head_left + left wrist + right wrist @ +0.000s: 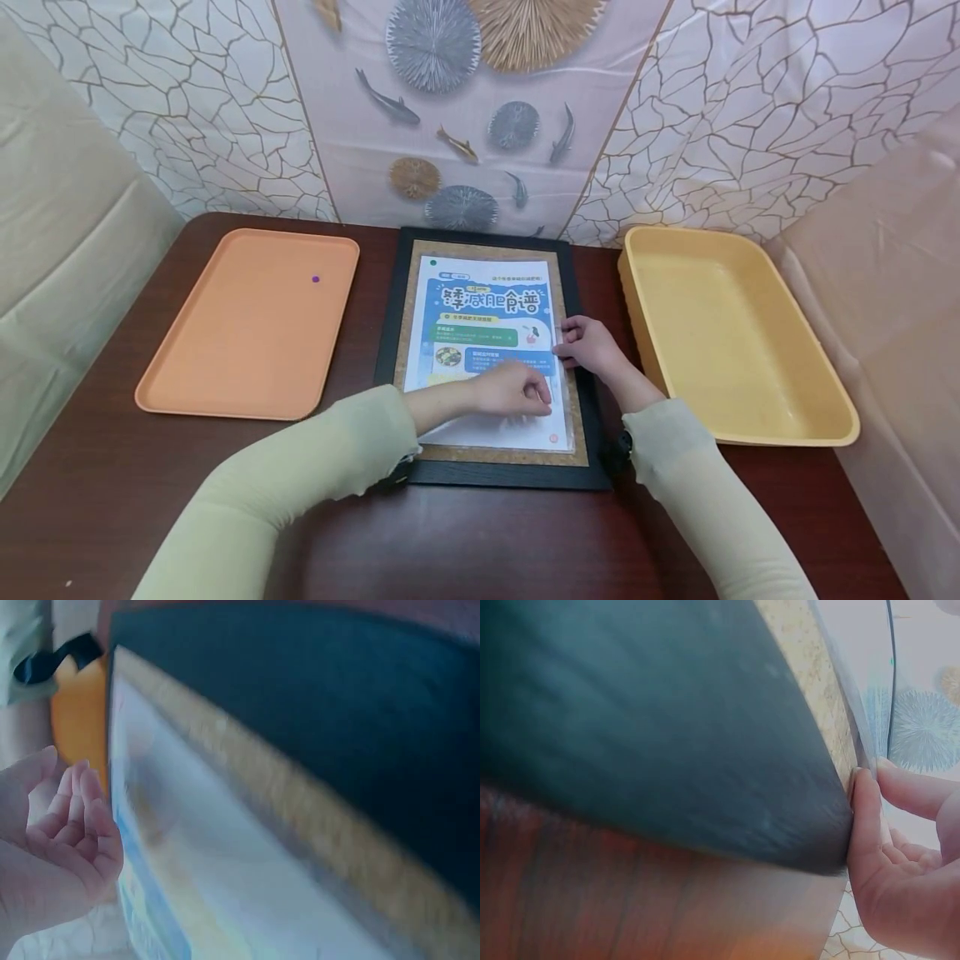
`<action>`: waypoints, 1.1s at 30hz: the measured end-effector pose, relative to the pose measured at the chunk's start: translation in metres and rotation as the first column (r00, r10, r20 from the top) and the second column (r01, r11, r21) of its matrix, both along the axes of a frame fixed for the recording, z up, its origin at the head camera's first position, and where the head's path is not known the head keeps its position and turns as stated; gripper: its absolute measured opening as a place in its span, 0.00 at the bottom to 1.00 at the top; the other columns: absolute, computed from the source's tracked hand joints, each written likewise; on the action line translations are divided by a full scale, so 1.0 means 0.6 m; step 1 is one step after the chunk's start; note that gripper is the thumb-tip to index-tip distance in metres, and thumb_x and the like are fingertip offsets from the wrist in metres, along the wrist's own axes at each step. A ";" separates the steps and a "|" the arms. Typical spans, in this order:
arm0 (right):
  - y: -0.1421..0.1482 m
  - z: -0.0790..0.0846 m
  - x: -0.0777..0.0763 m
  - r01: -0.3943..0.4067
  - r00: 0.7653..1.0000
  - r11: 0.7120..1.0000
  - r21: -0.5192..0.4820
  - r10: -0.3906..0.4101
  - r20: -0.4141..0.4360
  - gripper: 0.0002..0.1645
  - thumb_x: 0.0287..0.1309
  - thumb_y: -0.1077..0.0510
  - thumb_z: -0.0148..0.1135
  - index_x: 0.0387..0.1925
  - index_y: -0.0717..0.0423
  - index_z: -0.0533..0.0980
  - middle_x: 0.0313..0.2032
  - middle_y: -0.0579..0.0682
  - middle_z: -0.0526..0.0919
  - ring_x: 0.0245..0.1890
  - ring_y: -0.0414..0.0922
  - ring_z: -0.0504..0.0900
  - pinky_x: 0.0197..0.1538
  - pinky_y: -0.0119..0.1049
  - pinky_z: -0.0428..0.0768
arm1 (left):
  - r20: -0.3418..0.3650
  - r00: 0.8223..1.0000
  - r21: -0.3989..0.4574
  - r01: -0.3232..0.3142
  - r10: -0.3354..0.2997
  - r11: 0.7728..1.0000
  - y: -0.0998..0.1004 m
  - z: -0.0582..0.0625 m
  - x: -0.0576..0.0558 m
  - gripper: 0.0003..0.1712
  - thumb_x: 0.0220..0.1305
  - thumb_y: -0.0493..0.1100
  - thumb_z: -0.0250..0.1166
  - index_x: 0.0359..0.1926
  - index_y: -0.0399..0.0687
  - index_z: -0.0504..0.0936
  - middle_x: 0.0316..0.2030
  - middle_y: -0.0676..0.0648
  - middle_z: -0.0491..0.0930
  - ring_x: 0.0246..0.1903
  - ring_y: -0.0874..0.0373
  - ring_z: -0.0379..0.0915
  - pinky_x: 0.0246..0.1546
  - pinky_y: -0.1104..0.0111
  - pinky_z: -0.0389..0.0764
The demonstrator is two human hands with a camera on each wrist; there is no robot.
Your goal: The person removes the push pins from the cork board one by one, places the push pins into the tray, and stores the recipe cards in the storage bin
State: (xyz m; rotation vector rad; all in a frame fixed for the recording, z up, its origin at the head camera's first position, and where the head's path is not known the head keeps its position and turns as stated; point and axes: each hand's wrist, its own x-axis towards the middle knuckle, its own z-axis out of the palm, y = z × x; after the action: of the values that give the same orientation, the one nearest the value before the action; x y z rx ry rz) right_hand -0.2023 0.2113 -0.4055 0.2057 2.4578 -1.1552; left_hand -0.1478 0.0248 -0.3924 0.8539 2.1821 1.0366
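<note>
A printed poster sheet (480,333) in blue, green and white, apparently in a clear sleeve, lies on a black-framed cork board (581,417). At its upper left corner is a small green round spot, perhaps a pin (432,262). My right hand (592,346) is at the sheet's right edge; in the right wrist view, its thumb and a finger (866,817) pinch that edge beside the cork. Over the lower part of the sheet hangs my left hand (513,389). Its fingers (82,817) are loosely curled, with nothing visible between them.
An orange tray (247,333) lies left of the board, with one small purple piece (315,279) on it. To the right stands a deep yellow bin (727,333). All rest on a dark brown table (480,542), with patterned cloth (465,125) behind.
</note>
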 end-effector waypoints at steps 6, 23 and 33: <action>0.000 -0.001 0.001 0.000 1.000 1.000 -0.005 0.000 -0.006 0.28 0.61 0.61 0.58 0.60 0.64 0.63 0.39 0.58 0.75 0.34 0.45 0.80 0.42 0.36 0.81 | -0.115 0.992 -0.152 0.027 -0.045 0.988 0.033 -0.021 0.024 0.07 0.59 0.44 0.64 0.34 0.47 0.82 0.24 0.54 0.80 0.23 0.70 0.69 0.27 0.80 0.68; 0.002 -0.003 -0.001 -0.007 1.000 1.000 0.009 0.007 -0.005 0.29 0.61 0.61 0.58 0.61 0.63 0.62 0.40 0.60 0.75 0.35 0.46 0.80 0.43 0.35 0.81 | -0.214 0.977 -0.294 -0.045 -0.020 0.955 0.053 -0.026 0.043 0.07 0.61 0.45 0.62 0.27 0.52 0.81 0.22 0.57 0.75 0.27 0.67 0.70 0.26 0.76 0.68; 0.001 -0.002 0.000 -0.018 1.000 1.000 -0.004 0.018 -0.019 0.29 0.61 0.62 0.58 0.61 0.64 0.62 0.40 0.60 0.76 0.34 0.45 0.80 0.42 0.35 0.81 | -0.188 0.981 -0.287 -0.001 -0.055 0.958 0.051 -0.027 0.039 0.09 0.62 0.44 0.60 0.25 0.51 0.80 0.20 0.56 0.73 0.25 0.65 0.69 0.26 0.76 0.67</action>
State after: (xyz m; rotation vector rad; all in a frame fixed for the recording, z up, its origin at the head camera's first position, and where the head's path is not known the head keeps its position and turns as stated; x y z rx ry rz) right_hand -0.2023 0.2116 -0.4064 0.1720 2.4685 -1.1605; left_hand -0.1247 0.0552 -0.4087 0.8759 2.4003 0.6223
